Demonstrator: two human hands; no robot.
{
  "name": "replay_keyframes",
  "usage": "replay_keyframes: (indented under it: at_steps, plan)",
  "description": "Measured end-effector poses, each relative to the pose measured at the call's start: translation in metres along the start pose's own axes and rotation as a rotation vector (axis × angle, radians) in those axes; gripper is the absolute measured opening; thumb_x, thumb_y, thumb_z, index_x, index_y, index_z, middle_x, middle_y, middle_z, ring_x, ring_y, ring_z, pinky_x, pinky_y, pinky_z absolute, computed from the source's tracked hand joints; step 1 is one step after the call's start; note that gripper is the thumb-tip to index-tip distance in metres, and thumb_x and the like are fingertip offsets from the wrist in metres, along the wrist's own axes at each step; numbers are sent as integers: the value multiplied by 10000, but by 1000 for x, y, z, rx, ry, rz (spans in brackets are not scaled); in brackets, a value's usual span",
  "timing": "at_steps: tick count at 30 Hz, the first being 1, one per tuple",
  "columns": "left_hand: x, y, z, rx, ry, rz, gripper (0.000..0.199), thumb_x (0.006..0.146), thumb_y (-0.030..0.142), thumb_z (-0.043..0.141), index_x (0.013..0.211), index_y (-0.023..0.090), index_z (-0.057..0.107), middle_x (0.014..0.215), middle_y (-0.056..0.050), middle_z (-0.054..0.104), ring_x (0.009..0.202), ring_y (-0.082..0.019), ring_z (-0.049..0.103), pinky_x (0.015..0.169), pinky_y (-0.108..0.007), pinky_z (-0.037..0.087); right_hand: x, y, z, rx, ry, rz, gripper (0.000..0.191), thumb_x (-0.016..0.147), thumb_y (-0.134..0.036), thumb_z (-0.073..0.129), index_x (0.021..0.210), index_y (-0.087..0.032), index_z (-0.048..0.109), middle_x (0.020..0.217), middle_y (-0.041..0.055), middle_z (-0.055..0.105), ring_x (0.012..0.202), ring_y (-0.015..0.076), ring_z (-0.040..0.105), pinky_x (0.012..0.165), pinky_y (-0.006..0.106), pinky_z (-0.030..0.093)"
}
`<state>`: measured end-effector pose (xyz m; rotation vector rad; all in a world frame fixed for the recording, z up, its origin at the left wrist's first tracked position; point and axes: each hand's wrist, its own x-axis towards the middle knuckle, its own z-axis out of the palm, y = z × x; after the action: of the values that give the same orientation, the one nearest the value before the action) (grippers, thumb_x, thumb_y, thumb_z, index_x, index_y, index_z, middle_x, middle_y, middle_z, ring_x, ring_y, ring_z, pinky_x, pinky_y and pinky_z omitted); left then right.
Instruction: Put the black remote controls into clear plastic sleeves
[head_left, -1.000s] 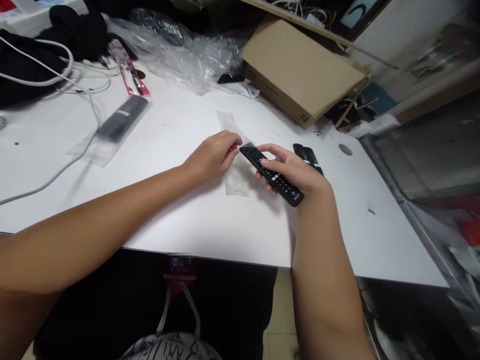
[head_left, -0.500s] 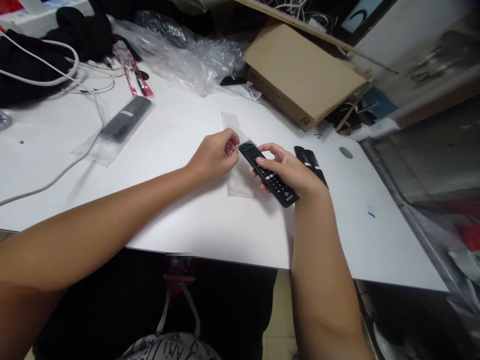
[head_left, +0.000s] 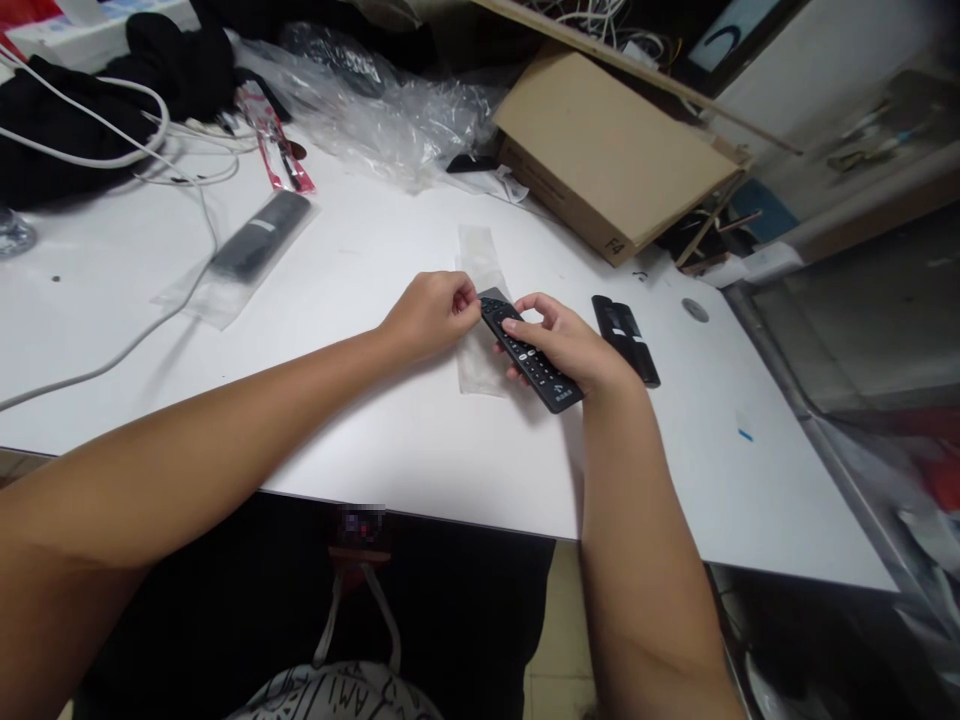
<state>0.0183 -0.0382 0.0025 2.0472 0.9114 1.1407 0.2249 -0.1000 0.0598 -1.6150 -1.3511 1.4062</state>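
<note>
My right hand [head_left: 564, 338] is wrapped round a black remote control [head_left: 534, 362], its thumb on the buttons, which face up. At the remote's far end, my left hand [head_left: 439, 308] has its fingers curled in a pinch; whatever they hold, if anything, is too small to make out. Beneath the remote a clear plastic sleeve [head_left: 480, 362] lies flat on the white table [head_left: 390, 420]. To the right of my right hand, two black remotes [head_left: 624, 340] lie face down side by side.
Another remote in a clear sleeve [head_left: 262, 238] lies at left, near a white cable [head_left: 142, 340]. At the back are a red-and-clear packet [head_left: 279, 150], crumpled plastic bags [head_left: 405, 120] and a cardboard box [head_left: 607, 140]. A grey disc [head_left: 694, 310] lies at right.
The remote and my right hand have shifted slightly left. My left fingers stay pinched at the remote's far end. The whole view has moved a little.
</note>
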Motion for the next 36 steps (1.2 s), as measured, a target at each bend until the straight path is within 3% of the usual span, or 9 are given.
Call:
replay_keyframes:
  at_steps: [5,10,16,19,21,26,28,32,36]
  plan:
    - [1,-1,-5,93,46,3,46,880,198,638,882,201,592,842,-44,677,717,-175,573,653,-333,412,-3,-5,5,-24,5,0,387,868,-422,805,1026,-274,485,885,47,764,552,224,714,434,277,548]
    - [2,-2,-6,223,-13,86,104,903,132,544,838,208,576,807,-44,645,729,-193,566,694,-355,410,-5,-9,10,-28,29,18,350,891,-380,778,1005,-273,465,867,40,759,540,215,704,440,277,547]
    - [-3,10,-1,248,-25,86,81,938,171,549,871,217,558,863,-59,645,771,-203,584,705,-360,423,-4,-9,16,-40,85,-18,352,891,-415,780,993,-274,475,902,44,754,577,226,718,449,292,555]
    - [-7,20,1,137,-40,116,78,946,183,567,875,215,564,846,-39,649,759,-183,588,709,-346,448,-3,-9,18,-41,130,-42,378,864,-448,802,978,-276,485,848,22,725,600,234,723,450,295,557]
    - [-6,21,2,-3,-17,48,104,950,212,593,851,218,561,800,-22,643,744,-175,599,725,-345,483,-2,-7,18,-28,166,-58,408,834,-466,827,961,-276,489,801,7,690,610,240,724,432,285,543]
    - [8,1,3,-614,133,-550,252,957,414,664,855,223,535,865,-81,652,879,-237,705,814,-399,603,1,-5,18,49,234,-133,517,747,-507,895,912,-267,469,824,-2,648,646,245,726,432,295,556]
    - [13,-6,1,-827,130,-653,294,942,494,676,959,216,581,980,-129,670,1028,-283,709,882,-418,618,1,-6,20,70,230,-167,547,728,-522,907,924,-271,461,803,-14,625,630,240,717,424,297,555]
    - [15,-5,-7,-938,-4,-491,385,966,549,621,1084,183,635,1112,-167,695,1189,-324,662,976,-454,596,-2,-11,28,102,156,-206,566,718,-534,912,928,-270,458,809,-22,611,599,222,705,413,292,547]
    - [16,5,-13,-901,4,-415,269,964,407,645,1108,181,654,1157,-132,726,1196,-295,667,1018,-442,579,-4,-13,35,132,104,-193,530,736,-484,907,905,-267,454,817,-25,614,591,227,713,398,285,532]
